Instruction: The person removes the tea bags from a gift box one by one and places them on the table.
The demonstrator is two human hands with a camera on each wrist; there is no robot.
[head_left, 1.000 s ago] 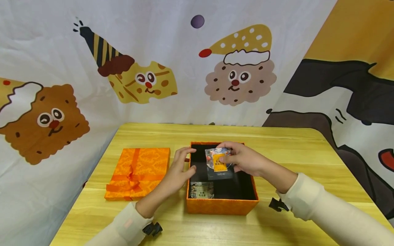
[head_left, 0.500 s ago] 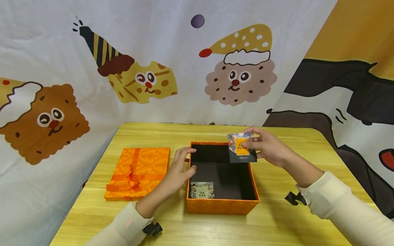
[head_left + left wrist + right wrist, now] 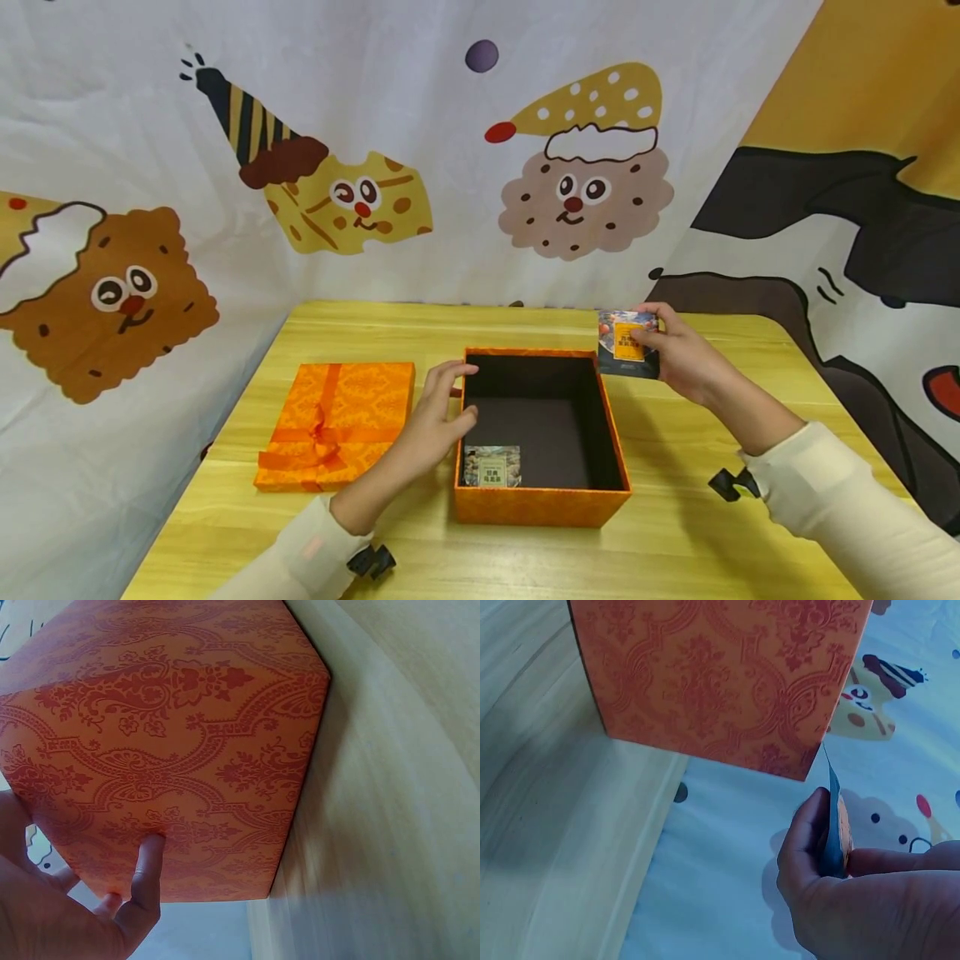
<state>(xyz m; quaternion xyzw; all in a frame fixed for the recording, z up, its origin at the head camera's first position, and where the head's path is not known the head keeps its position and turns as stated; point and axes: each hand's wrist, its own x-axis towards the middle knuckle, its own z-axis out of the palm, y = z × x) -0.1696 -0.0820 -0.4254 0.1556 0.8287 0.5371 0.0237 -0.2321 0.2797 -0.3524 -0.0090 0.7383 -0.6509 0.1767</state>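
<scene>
My right hand (image 3: 686,358) pinches a flat tea sachet (image 3: 615,357) with a dark lower part and a yellow label. It is held above the table beyond the box's right back corner. In the right wrist view the sachet (image 3: 832,825) appears nearly edge-on between thumb and fingers. An orange patterned box (image 3: 540,507) with a dark inside stands lidless. My left hand (image 3: 435,421) holds its left wall, thumb and one finger at the rim, another fingertip against the outside in the left wrist view. A second sachet (image 3: 492,468), with a pale green label, lies in the box's near left corner.
The box's orange lid (image 3: 352,400), tied with a ribbon and bow, lies on the wooden table (image 3: 525,567) to the left. A white curtain (image 3: 420,75) printed with cartoon biscuits hangs behind the table. Each wrist carries a small black mount.
My right hand has lifted the yellow-labelled sachet out of the box and carried it right and away, past the right rim. The left hand has stayed at the box's left wall.
</scene>
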